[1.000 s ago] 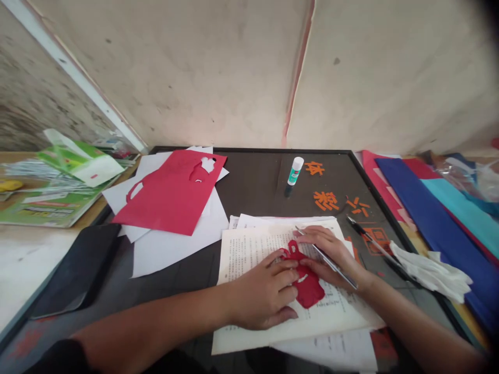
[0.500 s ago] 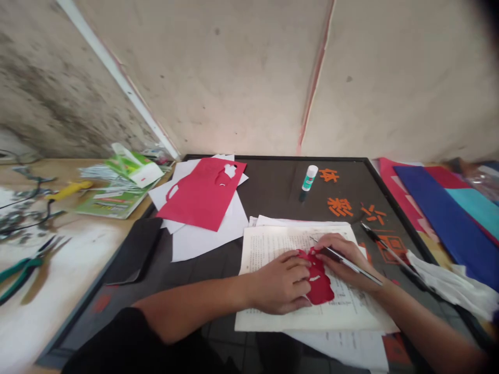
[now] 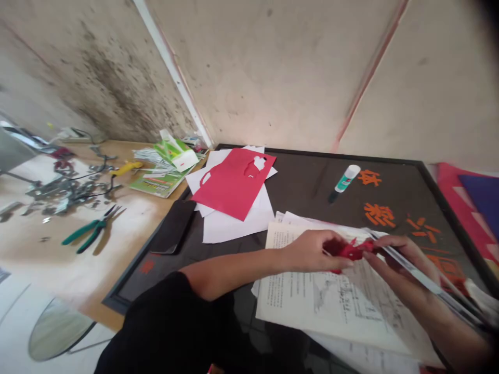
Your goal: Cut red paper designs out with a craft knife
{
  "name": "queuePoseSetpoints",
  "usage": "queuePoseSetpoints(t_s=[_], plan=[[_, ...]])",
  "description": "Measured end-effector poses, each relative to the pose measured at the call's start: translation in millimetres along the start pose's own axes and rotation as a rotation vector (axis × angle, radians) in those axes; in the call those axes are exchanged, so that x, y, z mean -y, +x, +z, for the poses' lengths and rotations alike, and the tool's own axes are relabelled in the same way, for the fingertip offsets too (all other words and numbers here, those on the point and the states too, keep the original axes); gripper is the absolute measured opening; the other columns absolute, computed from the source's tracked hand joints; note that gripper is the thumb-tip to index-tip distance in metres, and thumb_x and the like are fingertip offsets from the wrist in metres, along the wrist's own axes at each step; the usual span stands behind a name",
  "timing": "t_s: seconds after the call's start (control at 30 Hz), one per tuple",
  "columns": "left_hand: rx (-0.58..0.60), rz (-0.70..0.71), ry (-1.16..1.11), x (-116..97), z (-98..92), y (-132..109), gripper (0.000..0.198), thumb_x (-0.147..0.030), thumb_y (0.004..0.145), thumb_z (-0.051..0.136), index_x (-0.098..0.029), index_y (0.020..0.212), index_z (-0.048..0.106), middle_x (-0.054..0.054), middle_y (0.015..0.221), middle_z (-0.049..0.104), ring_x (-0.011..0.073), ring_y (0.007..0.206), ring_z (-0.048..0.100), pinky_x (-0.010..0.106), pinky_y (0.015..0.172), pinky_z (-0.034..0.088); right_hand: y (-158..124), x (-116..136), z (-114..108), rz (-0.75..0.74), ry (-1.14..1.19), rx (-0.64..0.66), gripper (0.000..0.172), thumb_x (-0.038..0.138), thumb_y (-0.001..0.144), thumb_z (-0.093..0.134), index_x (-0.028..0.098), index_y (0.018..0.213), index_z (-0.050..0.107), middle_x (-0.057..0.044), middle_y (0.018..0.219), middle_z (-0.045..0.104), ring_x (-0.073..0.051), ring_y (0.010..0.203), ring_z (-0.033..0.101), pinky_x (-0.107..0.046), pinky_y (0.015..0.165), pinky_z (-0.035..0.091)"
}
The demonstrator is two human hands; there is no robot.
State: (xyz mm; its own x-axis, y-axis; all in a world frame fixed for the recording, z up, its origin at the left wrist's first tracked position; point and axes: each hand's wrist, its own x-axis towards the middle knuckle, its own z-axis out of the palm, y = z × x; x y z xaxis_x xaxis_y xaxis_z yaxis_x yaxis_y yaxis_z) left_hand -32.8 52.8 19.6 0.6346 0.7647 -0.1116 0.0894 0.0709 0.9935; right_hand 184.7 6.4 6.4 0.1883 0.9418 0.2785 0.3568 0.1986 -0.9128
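Both hands hold a small red paper cut-out [image 3: 353, 250] lifted just above a printed white sheet [image 3: 331, 296]. My left hand [image 3: 314, 252] pinches its left side, fingers closed. My right hand [image 3: 401, 262] pinches its right end and also carries a thin silver craft knife [image 3: 424, 280] along its back. Under the sheets lies a dark framed cutting mat [image 3: 307, 182].
A red sheet [image 3: 232, 184] with cut holes lies on white paper at the mat's far left, near a glue stick [image 3: 345, 179], orange paper characters [image 3: 378, 213] and a black phone [image 3: 173, 234]. Green-handled pliers [image 3: 91, 234], wires and green packets lie on the wooden desk at left. Coloured paper [image 3: 475, 202] lies right.
The red cut-out lay flat on the printed sheet under both hands; now it is lifted off the sheet between them. The view has swung left, showing more of the wooden desk.
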Motion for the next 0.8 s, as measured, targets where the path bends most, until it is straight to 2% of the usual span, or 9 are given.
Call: queuePoseSetpoints(t_s=[0.03, 0.1, 0.17, 0.23, 0.33, 0.43, 0.67, 0.8], plan=[[-0.034, -0.009, -0.038, 1, 1.5, 1, 0.03, -0.039, 0.074, 0.079, -0.015, 0.088, 0.069, 0.003, 0.081, 0.068, 0.0159, 0.074, 0.063, 0.028, 0.07, 0.05, 1, 1, 3, 0.026, 0.029, -0.004, 0.028, 0.035, 0.07, 0.084, 0.027, 0.088, 0.063, -0.001, 0.083, 0.066, -0.018, 0.069, 0.063, -0.032, 0.067, 0.053], [-0.095, -0.016, -0.073, 3, 2.8, 3, 0.027, -0.04, 0.08, 0.072, -0.014, 0.074, 0.066, 0.002, 0.07, 0.064, 0.0136, 0.067, 0.059, 0.026, 0.066, 0.047, 4, 2, 7, 0.099, 0.119, -0.009, 0.031, 0.038, 0.07, 0.084, 0.025, 0.089, 0.062, 0.0, 0.08, 0.068, -0.017, 0.068, 0.064, -0.03, 0.065, 0.054], [-0.133, -0.013, -0.112, 5, 1.8, 5, 0.027, -0.04, 0.083, 0.067, -0.014, 0.076, 0.066, 0.002, 0.072, 0.065, 0.0134, 0.068, 0.058, 0.026, 0.067, 0.046, 4, 0, 10, 0.173, 0.188, 0.026, 0.031, 0.041, 0.075, 0.08, 0.025, 0.093, 0.06, -0.001, 0.084, 0.07, -0.017, 0.073, 0.066, -0.03, 0.068, 0.055], [-0.172, -0.008, -0.153, 6, -0.1, 5, 0.026, -0.039, 0.085, 0.065, -0.014, 0.081, 0.067, 0.003, 0.079, 0.067, 0.0139, 0.073, 0.06, 0.027, 0.072, 0.047, 2, -2, 11, 0.255, 0.242, 0.122, 0.031, 0.04, 0.078, 0.077, 0.025, 0.097, 0.058, -0.002, 0.09, 0.071, -0.017, 0.079, 0.068, -0.031, 0.073, 0.056], [-0.203, -0.005, -0.19, 5, -1.2, 5, 0.024, -0.038, 0.085, 0.065, -0.014, 0.084, 0.068, 0.005, 0.085, 0.069, 0.0152, 0.079, 0.062, 0.028, 0.077, 0.047, -4, -3, 12, 0.347, 0.353, 0.249, 0.033, 0.034, 0.077, 0.08, 0.026, 0.099, 0.057, -0.001, 0.091, 0.07, -0.017, 0.082, 0.067, -0.031, 0.076, 0.056], [-0.199, -0.008, -0.213, 6, 0.7, 4, 0.021, -0.035, 0.083, 0.068, -0.014, 0.085, 0.069, 0.005, 0.088, 0.07, 0.0165, 0.082, 0.062, 0.029, 0.079, 0.048, -6, -3, 13, 0.332, 0.417, 0.275, 0.036, 0.032, 0.072, 0.083, 0.026, 0.097, 0.057, 0.001, 0.088, 0.067, -0.016, 0.079, 0.066, -0.029, 0.072, 0.055], [-0.123, -0.068, -0.296, 12, -0.9, 7, 0.025, -0.03, 0.078, 0.073, -0.014, 0.096, 0.069, 0.007, 0.093, 0.071, 0.0161, 0.083, 0.064, 0.029, 0.08, 0.049, -4, -7, 17, 0.313, 0.216, 0.25, 0.033, 0.036, 0.074, 0.081, 0.023, 0.089, 0.055, -0.001, 0.086, 0.063, -0.014, 0.07, 0.06, -0.028, 0.064, 0.055], [-0.092, -0.144, -0.293, 13, -3.2, 9, 0.026, -0.032, 0.075, 0.076, -0.012, 0.091, 0.07, 0.007, 0.087, 0.07, 0.0157, 0.077, 0.063, 0.029, 0.075, 0.048, -3, -8, 17, 0.324, 0.233, 0.262, 0.032, 0.035, 0.074, 0.08, 0.023, 0.089, 0.055, 0.001, 0.084, 0.063, -0.013, 0.069, 0.06, -0.027, 0.063, 0.053]])
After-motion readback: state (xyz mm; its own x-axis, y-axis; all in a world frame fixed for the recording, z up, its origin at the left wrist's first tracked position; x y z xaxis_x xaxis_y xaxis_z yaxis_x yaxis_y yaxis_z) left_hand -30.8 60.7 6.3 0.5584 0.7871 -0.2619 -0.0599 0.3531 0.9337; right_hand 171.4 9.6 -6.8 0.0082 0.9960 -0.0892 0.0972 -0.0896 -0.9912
